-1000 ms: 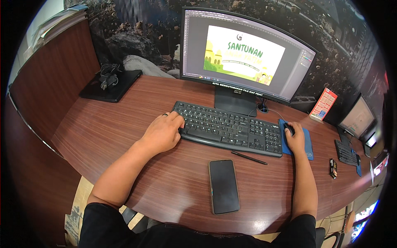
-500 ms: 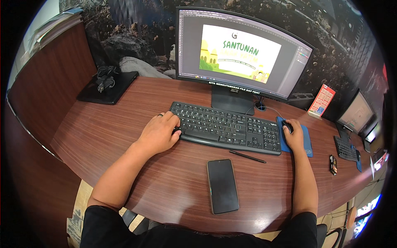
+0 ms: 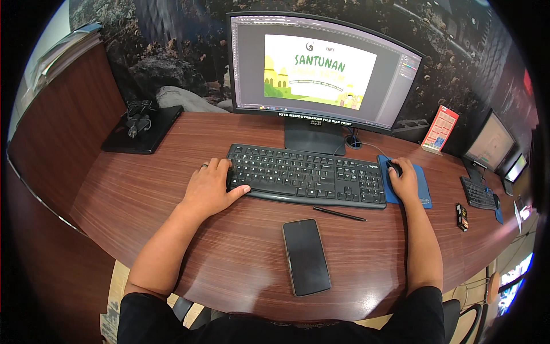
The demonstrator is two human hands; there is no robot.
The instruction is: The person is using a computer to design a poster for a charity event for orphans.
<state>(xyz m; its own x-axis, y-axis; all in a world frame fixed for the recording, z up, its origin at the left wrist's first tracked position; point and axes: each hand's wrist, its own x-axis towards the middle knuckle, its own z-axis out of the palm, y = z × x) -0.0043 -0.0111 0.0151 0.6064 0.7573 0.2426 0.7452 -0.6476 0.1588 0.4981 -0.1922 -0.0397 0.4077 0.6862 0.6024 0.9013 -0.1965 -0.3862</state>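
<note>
Left hand [image 3: 207, 188] half open, thumb out, gripping nothing, at left end of computer keyboard [image 3: 303, 176]. Right hand [image 3: 404, 181] curled over mouse [image 3: 393, 167] on blue mouse pad [image 3: 422, 186], right of keyboard. Mouse: likely light, rigid, smooth; hold sides. Keyboard: probably stiff; grip ends.

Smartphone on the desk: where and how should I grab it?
Probably best pinched across its long edges near the middle, coming from above on the near side: the smartphone lies flat, screen up, long sides free, with the computer keyboard beyond its far end.
</note>
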